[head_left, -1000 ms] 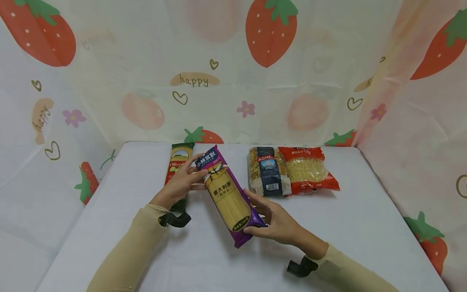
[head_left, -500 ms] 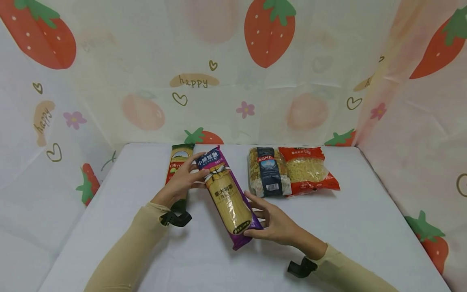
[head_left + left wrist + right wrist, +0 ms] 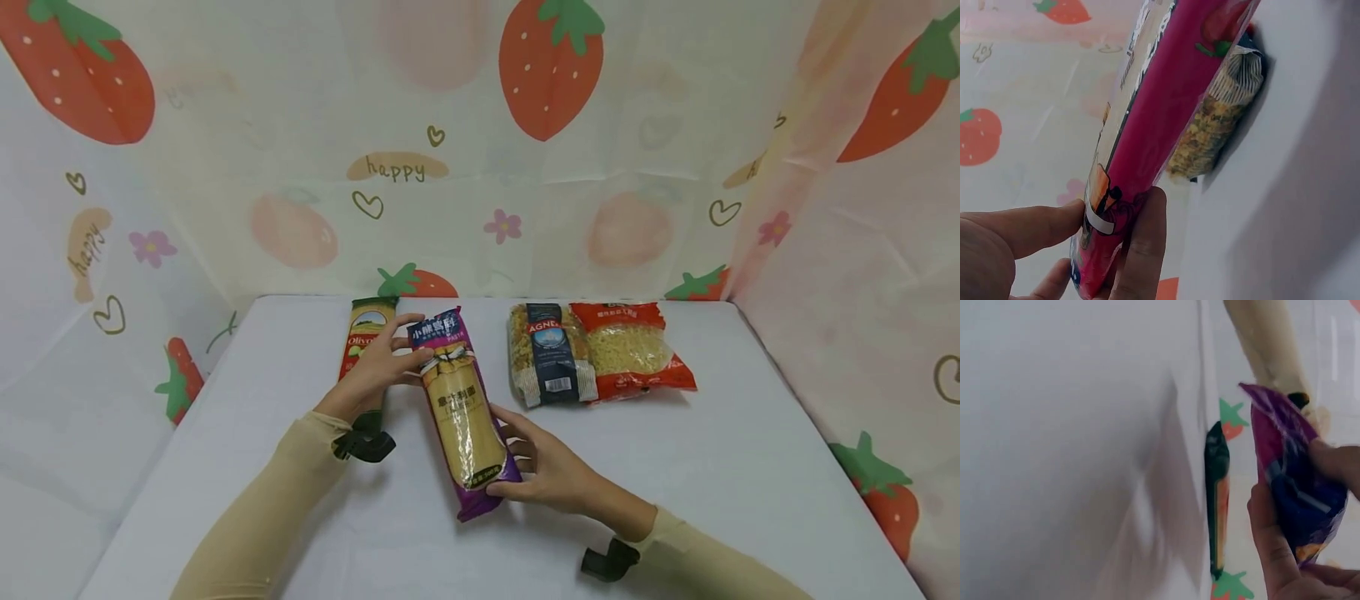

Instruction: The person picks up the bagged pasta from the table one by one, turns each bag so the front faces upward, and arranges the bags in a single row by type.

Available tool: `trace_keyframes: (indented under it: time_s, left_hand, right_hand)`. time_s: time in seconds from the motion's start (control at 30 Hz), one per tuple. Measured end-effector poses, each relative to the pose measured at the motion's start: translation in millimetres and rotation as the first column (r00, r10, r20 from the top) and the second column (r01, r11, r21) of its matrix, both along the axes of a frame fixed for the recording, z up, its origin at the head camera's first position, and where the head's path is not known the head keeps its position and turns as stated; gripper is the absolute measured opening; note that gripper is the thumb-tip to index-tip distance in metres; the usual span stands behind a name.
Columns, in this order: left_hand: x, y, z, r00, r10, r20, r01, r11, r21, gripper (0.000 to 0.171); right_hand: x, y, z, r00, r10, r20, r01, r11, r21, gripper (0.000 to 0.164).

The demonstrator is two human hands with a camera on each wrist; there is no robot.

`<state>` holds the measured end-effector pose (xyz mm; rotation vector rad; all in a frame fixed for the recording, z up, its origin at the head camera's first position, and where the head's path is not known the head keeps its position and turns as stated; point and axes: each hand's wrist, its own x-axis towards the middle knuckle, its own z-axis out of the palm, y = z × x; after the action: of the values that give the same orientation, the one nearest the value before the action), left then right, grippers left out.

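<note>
A purple pack of spaghetti (image 3: 465,408) is held up above the table in both hands, tilted with its top toward the left. My left hand (image 3: 378,367) grips its upper end, thumb on the front and fingers behind, as the left wrist view shows on the magenta side of the pack (image 3: 1154,119). My right hand (image 3: 551,467) holds the lower end between thumb and fingers; in the right wrist view the end of the pack (image 3: 1297,481) sits between them. Behind my left hand lies a green and red Olivoila pasta pack (image 3: 369,321), partly hidden.
At the back right a pasta bag with a dark blue label (image 3: 551,354) lies against a red pasta bag (image 3: 630,350). All of it is on a white-covered table (image 3: 720,467), with strawberry-print cloth walls (image 3: 547,242) on three sides.
The spaghetti pack has turned a little more upright, its lower end swinging left. My right hand has moved left with it, while my left hand has barely shifted.
</note>
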<state>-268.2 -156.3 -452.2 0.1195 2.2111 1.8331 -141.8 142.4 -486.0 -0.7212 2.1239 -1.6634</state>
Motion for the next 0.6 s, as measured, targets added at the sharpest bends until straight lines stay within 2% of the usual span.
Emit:
trace_keyframes:
  time_s: [0.33,0.47,0.6]
  left_hand:
    - [-4.0,-3,7.2,1.000,-0.019,-0.014,0.018,0.999,-0.046,0.068]
    - [-8.7,-5,6.7,0.999,-0.035,-0.032,0.033,0.997,-0.065,0.065]
    - [-12.8,-7,7.7,0.997,-0.048,-0.053,0.041,0.991,-0.129,0.064]
  right_hand:
    - [0.3,-29,0.2,0.994,-0.068,0.082,0.073,0.996,-0.055,0.103]
    - [-3.5,-39,1.5,0.992,-0.100,0.076,0.103,0.994,-0.034,0.101]
    - [-10.1,-47,1.3,0.990,-0.123,0.072,0.124,0.992,-0.014,0.100]
